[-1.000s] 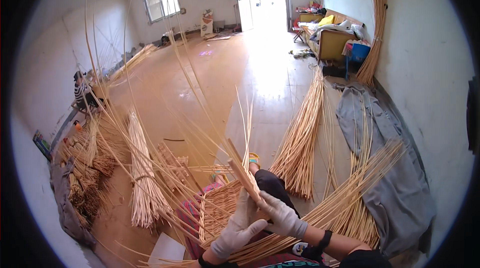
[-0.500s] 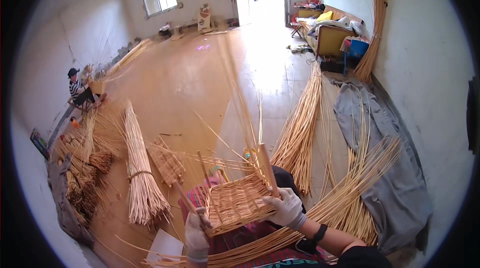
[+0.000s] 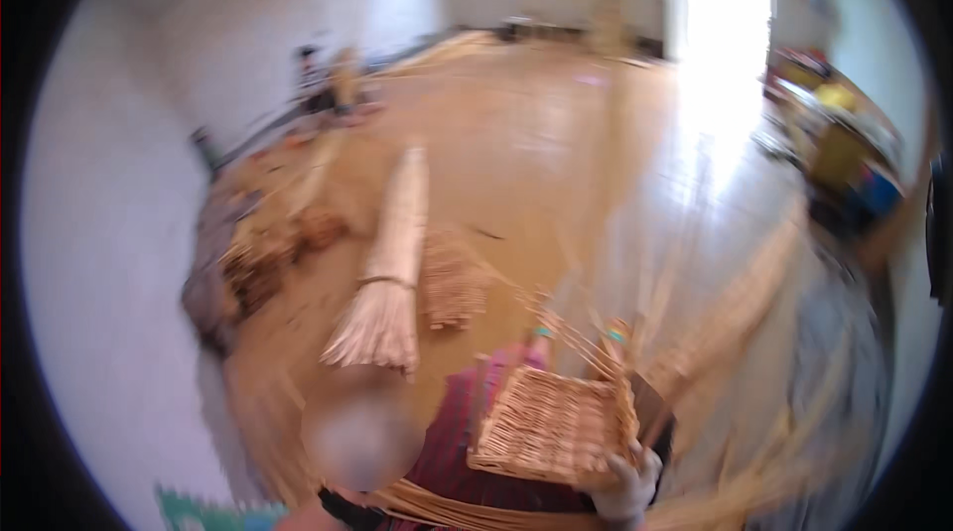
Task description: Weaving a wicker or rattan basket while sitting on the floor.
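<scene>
A shallow woven wicker basket sits across my lap, its ribbed inside facing up and loose rods standing off its far edge. My right hand, in a white glove, is closed around the basket's near right corner. My left hand, also gloved, is a round pale smear left of the basket and apart from it; its fingers cannot be made out. Long thin wicker rods run across my lap below the basket. Purple-red checked cloth covers my legs.
A tied bundle of pale rods stands on the floor ahead, beside a flat woven panel. Darker bundles are heaped at left. Further back, a person sits by the wall. More rods and grey cloth lie at right.
My view has swung left, so the room has shifted right and blurred. My left hand has come off the basket's left side and moved away; my right hand now holds its near right corner.
</scene>
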Motion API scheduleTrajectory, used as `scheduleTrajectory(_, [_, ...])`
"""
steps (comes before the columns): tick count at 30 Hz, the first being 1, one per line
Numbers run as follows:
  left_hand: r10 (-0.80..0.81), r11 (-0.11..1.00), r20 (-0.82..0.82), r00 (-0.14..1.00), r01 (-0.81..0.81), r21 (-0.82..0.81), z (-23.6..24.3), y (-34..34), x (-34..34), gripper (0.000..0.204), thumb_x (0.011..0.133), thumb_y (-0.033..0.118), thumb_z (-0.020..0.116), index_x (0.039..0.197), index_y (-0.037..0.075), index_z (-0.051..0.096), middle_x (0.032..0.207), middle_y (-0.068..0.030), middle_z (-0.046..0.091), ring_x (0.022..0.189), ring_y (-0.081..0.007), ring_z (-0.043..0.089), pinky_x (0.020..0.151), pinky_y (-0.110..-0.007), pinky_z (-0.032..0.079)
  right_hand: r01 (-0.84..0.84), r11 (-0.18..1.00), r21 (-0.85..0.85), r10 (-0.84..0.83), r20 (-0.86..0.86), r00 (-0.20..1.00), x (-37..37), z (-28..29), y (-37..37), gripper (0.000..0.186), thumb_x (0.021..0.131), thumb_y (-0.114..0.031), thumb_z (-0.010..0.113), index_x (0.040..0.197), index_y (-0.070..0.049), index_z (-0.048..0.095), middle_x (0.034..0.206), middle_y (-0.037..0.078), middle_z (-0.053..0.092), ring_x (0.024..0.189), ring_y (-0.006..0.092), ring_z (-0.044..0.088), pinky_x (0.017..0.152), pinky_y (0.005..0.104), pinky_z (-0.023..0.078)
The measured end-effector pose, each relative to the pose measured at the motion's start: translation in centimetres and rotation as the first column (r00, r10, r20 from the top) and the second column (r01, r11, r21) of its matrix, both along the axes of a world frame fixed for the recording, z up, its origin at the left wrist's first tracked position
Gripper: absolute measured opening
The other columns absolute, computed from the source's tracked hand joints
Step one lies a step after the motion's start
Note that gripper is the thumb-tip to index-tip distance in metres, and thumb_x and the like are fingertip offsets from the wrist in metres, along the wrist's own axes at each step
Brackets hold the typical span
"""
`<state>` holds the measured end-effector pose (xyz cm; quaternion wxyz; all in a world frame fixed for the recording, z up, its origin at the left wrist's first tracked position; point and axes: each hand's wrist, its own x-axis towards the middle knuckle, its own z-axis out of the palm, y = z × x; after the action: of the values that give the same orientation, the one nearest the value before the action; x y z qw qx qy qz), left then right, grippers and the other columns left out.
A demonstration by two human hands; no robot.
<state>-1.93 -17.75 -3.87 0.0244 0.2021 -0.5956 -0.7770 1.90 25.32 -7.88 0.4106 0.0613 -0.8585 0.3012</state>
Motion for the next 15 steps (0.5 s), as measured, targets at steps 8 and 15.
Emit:
scheduleTrajectory(8, [0.256, 0.653, 0.742, 0.619, 0.455, -0.605, 1.3, -9.8, 17.7, 0.04, 0.109, 0.039, 0.054, 0.129, 0.005, 0.064, 0.105, -0.0097, 0.074, 0.091, -0.0209, 0.073, 0.079, -0.037, 0.059, -0.182, 0.983, -0.012, 0.182, 0.1, 0.978, -1.1, -1.8, 1.5, 0.071, 0.064, -0.042, 0.101, 0.124, -0.022, 0.07, 0.135, 0.017, 0.062, 0.119, 0.0399, 0.059, 0.1, 0.0503, 0.053])
scheduleTrajectory(15, [0.477, 0.875, 0.328, 0.816, -0.407, -0.261, 1.1, -1.0, 26.7, 0.062, 0.111, 0.039, 0.052, 0.16, 0.008, 0.03, 0.14, -0.0191, 0.064, 0.125, -0.0294, 0.065, 0.102, -0.041, 0.054, -0.283, 0.959, -0.019, 0.283, 0.094, 0.954, -1.1, -1.5, 3.4, 0.069, 0.066, -0.043, 0.101, 0.124, -0.022, 0.07, 0.135, 0.018, 0.062, 0.119, 0.0404, 0.059, 0.1, 0.0509, 0.053])
